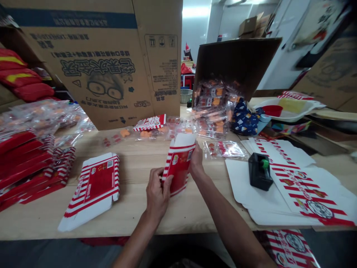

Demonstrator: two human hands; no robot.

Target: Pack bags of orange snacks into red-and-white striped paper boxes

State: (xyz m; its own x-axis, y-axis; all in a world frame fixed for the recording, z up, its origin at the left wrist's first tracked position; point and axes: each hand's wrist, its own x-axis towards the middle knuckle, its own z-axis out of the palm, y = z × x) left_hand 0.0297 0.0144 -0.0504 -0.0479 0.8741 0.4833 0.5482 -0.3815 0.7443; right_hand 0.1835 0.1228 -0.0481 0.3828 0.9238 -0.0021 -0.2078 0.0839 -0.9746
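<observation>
**Entry: red-and-white striped paper carton (178,167), held above a wooden table (134,219)**

Far left of the left hand: a stack of flattened red-and-white cartons (25,167), with clear bags of orange pieces (41,115) behind it and red padded bags (22,72) higher up. Nearer the left hand, a made-up striped carton (93,186) lies on its side on the table. Ahead of the hands stands a large corrugated box (92,63) printed with a cartoon face.

Left hand (157,190): fingers curled, thumb pressed on the carton's front, pinching its left edge.

Between the hands: the held carton, tilted, its open end up, just above the tabletop.

Right hand (196,162): against the carton's right edge, fingers hidden behind it; spread or pinching, cannot tell.

Just beyond the right hand: a clear packet (224,149) on the table, and a heap of packets (212,108) at the mouth of a tipped brown carton (237,63), beside a blue patterned bag (244,119). Farther right: a white tray (287,109); a black tool with a green knob (260,171) standing on flat printed carton sheets (306,190); one more sheet (290,249) below the table edge.
</observation>
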